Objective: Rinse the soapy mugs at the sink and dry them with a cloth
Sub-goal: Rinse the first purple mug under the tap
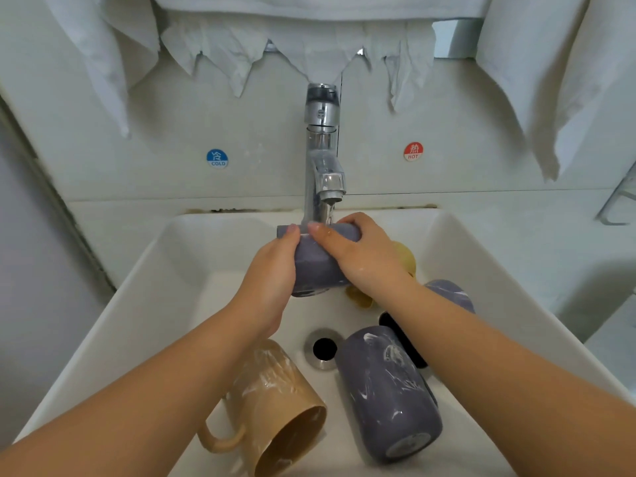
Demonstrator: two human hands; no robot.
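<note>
Two hands hold one grey mug (315, 266) beneath the faucet (322, 149), above the far end of the white sink (144, 304). The left hand (272, 280) wraps the mug's left side, thumb up on its rim; the right hand (361, 256) curls over the top and right side, fingers closed on the wall. A thin stream of water falls from the spout onto the mug's upper end. The mug is tilted, its far end under the water and its base toward the camera.

Unrinsed pieces lie in the basin. A tan mug (275, 411) rests on its side at the near left, mouth toward the camera, streaked with white suds. A second grey mug (389, 394) lies beside the drain (324, 349), also suds-marked. A third grey mug (451, 294) and a yellow mug (402, 259) lie partly hidden behind the right forearm; their soap state cannot be read.

White cloths (296, 53) hang along the wall above the faucet, between the cold sticker (217, 158) and hot sticker (413, 151).

Progress, as judged: rinsing appears early. One mug is under water, at least two remain soapy, and no drying has begun.
</note>
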